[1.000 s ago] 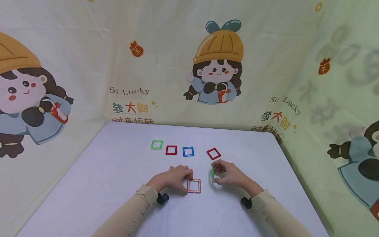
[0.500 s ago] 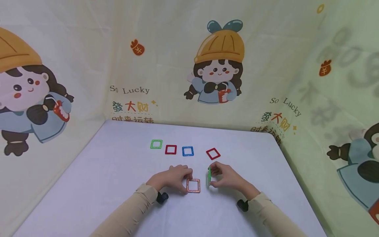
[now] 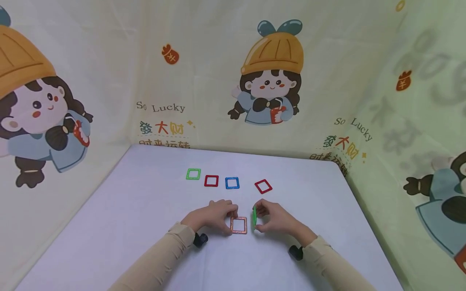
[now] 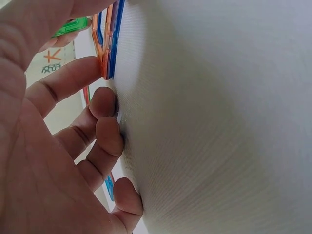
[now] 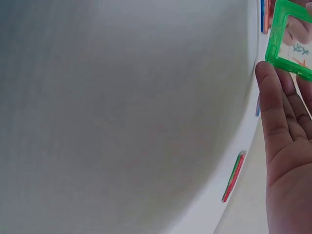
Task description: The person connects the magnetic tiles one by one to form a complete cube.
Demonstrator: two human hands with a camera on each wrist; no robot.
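My left hand (image 3: 214, 216) rests at the table and pinches an orange square magnetic tile (image 3: 238, 232) at its left side between thumb and finger. In the left wrist view a blue layer (image 4: 116, 41) lies flat against the orange one, on the table side. My right hand (image 3: 278, 218) holds a green square magnetic tile (image 3: 254, 218) on edge, thumb at the near end and fingers at the far end. The green tile stands just right of the orange one with a narrow gap between. Its open frame (image 5: 277, 34) shows in the right wrist view.
Farther back on the white table (image 3: 145, 194) lie a green tile (image 3: 193, 178), a red tile (image 3: 211, 185), a blue tile (image 3: 232, 188) and a turned red tile (image 3: 263, 191). In the right wrist view a red tile (image 5: 236, 178) has a green layer under it. Printed cloth walls (image 3: 207, 81) surround the table.
My right hand has moved left with the upright green tile, bringing it closer to the orange tile. My left hand keeps its hold in place. The head view has tilted slightly.
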